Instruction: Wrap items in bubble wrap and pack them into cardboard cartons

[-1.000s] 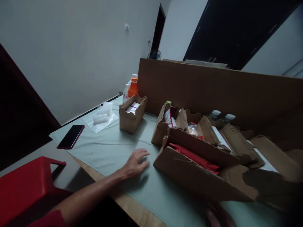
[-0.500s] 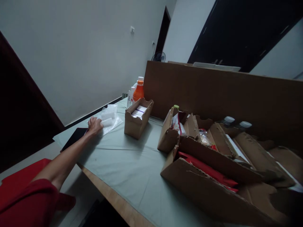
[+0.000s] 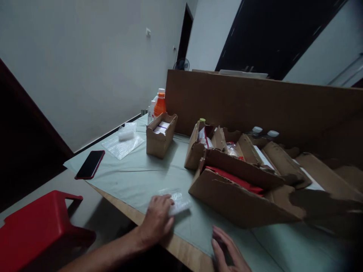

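Near the table's front edge, my left hand is closed on a clear bubble-wrap bundle, which lies low over the pale green cloth. What the wrap may contain cannot be made out. To the right, my right hand enters from the bottom with thumb and fingers apart and nothing between them. Farther left, flat bubble-wrap sheets lie with another rolled piece of wrap on top.
A phone lies at the table's left corner. One cardboard box holds white packs; behind it stand an orange bottle and white bottles. Several cardboard bins fill the right side. A red stool stands at lower left.
My left hand has come from the bubble-wrap pile to the table's front edge, bringing one bundle along. The phone is uncovered, and my right hand has entered view.
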The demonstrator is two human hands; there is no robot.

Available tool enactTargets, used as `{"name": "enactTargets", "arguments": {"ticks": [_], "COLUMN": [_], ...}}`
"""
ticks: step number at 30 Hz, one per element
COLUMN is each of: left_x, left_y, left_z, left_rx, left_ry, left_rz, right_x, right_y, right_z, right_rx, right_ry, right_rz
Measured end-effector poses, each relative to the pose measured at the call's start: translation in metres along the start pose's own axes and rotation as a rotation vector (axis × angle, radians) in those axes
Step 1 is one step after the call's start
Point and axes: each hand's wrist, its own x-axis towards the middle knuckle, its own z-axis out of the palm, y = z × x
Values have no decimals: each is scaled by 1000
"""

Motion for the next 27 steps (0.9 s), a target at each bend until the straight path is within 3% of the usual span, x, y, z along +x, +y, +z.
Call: {"name": "enactTargets", "arguments": {"ticks": [2,4,6,8,11,14,16,18,20,25,27], "left_x": [-10,-23,-34,-42,-45,-39,-33,-27,-23,-15,-11], "left_y": [29,52,66,70,64,52,43,37,34,36,37], "left_z": [22,31,28,21,11,7,6,6,6,7,5], "left_rx": [-51,-133,-238,-378,-595,-628,-606,-626,-646,-474,-422], "left_ry": [-122,-222,-269,-246,-164,-132,-120,-111,-125,-207,-234], "left_rz": [49,165,254,248,74,-120,-206,-252,-262,-272,-236], "right_x": [5,6,5,6,12,21,22,16,3,-34,-44], "right_y": [-13,-23,-36,-55,-89,-114,-116,-105,-80,4,27], "right_z": [-6,-20,-34,-39,-25,5,21,25,16,-39,-57], "right_rx": [-22,-61,-73,-62,-36,-55,-139,-238,-322,-453,-497], "right_ry": [64,144,164,130,2,-266,-447,-543,-538,-321,-263], "right_rz": [-8,-20,-62,-136,-251,-286,-293,-309,-336,-536,-564]}}
